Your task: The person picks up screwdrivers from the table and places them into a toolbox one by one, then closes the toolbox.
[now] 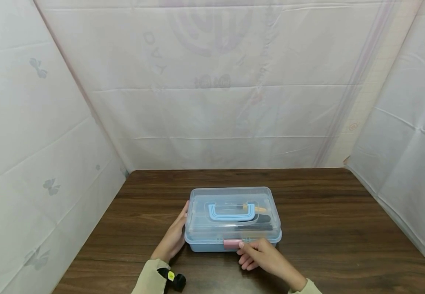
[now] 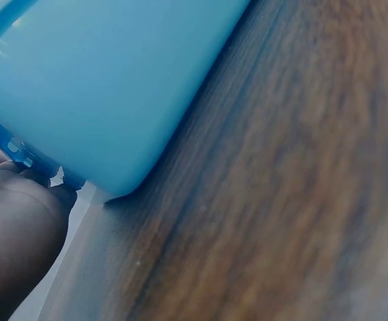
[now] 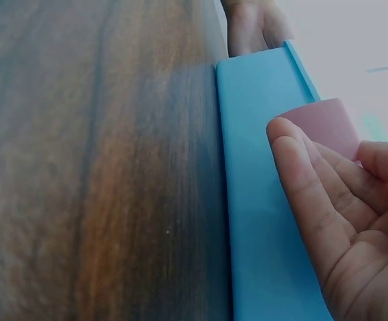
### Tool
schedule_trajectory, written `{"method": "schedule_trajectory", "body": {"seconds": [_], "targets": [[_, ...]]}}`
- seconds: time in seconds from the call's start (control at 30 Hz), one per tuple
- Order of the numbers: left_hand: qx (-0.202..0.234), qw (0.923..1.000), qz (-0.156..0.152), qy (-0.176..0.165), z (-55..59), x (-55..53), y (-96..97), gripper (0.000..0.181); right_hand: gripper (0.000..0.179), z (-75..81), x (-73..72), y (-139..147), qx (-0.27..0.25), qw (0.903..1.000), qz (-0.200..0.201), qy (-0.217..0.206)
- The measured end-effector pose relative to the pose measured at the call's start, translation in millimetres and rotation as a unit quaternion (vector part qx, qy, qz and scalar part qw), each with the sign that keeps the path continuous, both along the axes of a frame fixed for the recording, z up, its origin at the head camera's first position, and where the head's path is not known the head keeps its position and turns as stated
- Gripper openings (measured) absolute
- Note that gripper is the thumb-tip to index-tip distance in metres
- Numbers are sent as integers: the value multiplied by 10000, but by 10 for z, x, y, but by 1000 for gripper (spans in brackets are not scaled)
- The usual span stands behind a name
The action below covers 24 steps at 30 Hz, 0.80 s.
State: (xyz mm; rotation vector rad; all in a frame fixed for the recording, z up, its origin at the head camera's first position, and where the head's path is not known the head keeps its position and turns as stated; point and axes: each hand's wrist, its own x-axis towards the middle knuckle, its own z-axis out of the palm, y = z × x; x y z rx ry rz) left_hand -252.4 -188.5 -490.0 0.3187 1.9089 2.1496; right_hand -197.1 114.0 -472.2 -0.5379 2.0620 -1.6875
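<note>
A blue plastic box (image 1: 206, 247) with a clear lid (image 1: 230, 229) stands closed on the table. A light blue handle (image 1: 232, 217) lies folded on the lid. My left hand (image 1: 173, 240) rests along the box's left side, fingers extended toward the back. At the front, my right hand (image 1: 265, 257) pinches the right end of the pink latch (image 1: 230, 244) between thumb and fingers. In the right wrist view, the latch (image 3: 328, 124) sits against the blue front wall. Through the lid, dark items and a yellowish one show dimly; their kinds cannot be made out.
The dark wood-grain table (image 1: 330, 228) extends around the box. White sheeting (image 1: 212, 122) hangs behind the table's back edge and along both sides. A black strap with a small device (image 1: 175, 281) is on the left wrist.
</note>
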Motion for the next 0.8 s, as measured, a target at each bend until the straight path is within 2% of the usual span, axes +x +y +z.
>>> {"method": "schedule_trajectory", "body": {"seconds": [0.37, 0.8], "targets": [[-71, 9999, 74, -74, -11, -10, 13, 73, 48, -4, -10, -34, 6, 9998, -41, 190], [-207, 9998, 64, -40, 7, -4, 2, 73, 50, 2, -1, -38, -53, 10000, -65, 1]]}}
